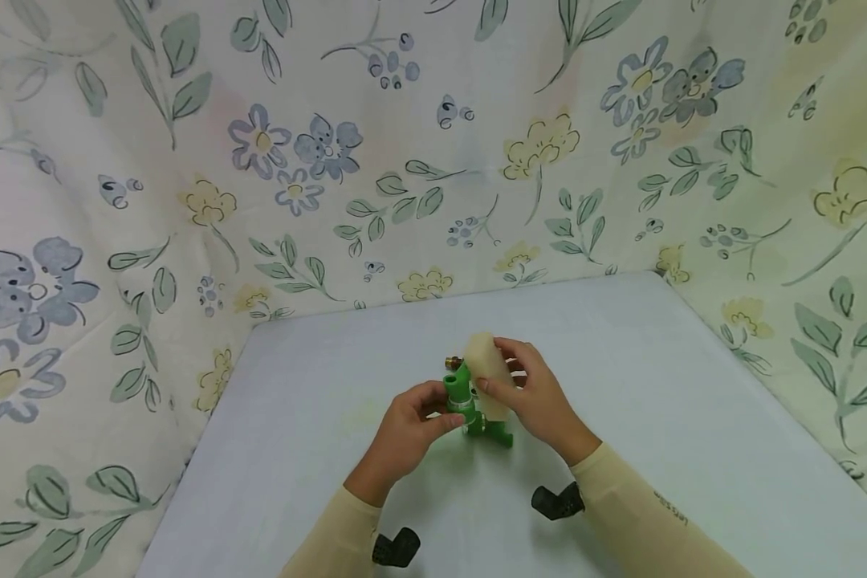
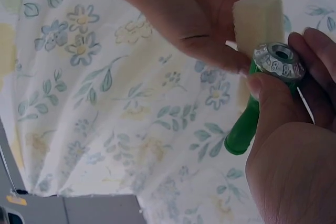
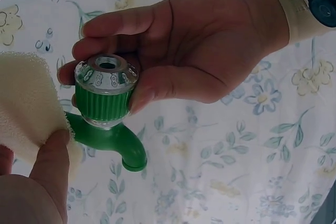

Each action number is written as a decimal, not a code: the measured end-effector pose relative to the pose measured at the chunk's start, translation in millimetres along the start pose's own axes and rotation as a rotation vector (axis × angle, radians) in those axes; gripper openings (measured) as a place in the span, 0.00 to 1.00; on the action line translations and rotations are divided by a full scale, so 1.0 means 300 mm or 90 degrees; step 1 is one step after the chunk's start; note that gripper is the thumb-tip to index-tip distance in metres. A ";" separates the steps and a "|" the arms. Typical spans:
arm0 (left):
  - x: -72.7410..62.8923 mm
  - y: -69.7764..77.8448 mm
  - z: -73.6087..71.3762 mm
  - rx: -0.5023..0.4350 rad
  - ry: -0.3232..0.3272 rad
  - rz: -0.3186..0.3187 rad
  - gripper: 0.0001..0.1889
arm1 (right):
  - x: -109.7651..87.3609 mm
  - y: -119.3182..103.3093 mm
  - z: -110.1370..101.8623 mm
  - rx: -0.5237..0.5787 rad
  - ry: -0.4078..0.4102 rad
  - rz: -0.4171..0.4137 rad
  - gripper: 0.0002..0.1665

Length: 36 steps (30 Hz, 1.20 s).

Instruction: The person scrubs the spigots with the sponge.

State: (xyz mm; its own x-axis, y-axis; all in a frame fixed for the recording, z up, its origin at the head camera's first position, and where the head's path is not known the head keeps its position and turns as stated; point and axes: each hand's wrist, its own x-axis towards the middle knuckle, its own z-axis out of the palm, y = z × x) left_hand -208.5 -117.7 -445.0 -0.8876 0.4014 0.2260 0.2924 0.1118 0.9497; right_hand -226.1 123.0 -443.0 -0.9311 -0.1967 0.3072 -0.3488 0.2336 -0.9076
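A green tap point(image 1: 457, 387) with a ribbed knob and silver-coloured cap is held by my left hand point(image 1: 408, 425), thumb and fingers on either side of the knob point(image 3: 104, 100). Its curved spout point(image 3: 134, 153) points down in the right wrist view. My right hand point(image 1: 538, 393) grips a cream block of sponge point(image 1: 487, 369), thumb on the near face and fingers behind. In the right wrist view the sponge point(image 3: 31, 103) overlaps the tap's body, hiding its inlet end. The left wrist view shows the sponge point(image 2: 257, 22) just behind the silver-coloured cap point(image 2: 278, 60).
A brass-coloured fitting point(image 1: 453, 363) shows beyond the tap. The white table point(image 1: 318, 369) reaches back to a flower-printed cloth point(image 1: 419, 201), which also hangs at both sides. Black angled pieces point(image 1: 397, 548) sit by both wrists, next to cream sleeves point(image 1: 643, 514).
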 end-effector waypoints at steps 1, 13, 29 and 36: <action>0.000 0.001 0.001 -0.002 -0.004 0.003 0.15 | 0.000 0.002 -0.002 0.000 0.007 0.006 0.43; 0.006 -0.007 0.004 0.008 0.010 -0.003 0.15 | -0.014 0.010 0.007 0.006 -0.021 0.019 0.42; 0.014 -0.019 0.009 0.012 0.064 -0.063 0.12 | -0.045 -0.046 0.044 0.085 -0.086 -0.009 0.36; 0.019 -0.021 0.009 0.025 0.086 -0.067 0.10 | -0.053 -0.075 0.046 0.080 -0.095 -0.043 0.36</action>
State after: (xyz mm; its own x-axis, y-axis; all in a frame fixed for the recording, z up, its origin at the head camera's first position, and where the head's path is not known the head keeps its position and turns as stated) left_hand -214.5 -113.7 -450.2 -0.9529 0.2600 0.1560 0.2071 0.1824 0.9612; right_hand -202.0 107.6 -431.3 -0.8764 -0.3490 0.3319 -0.3859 0.0965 -0.9175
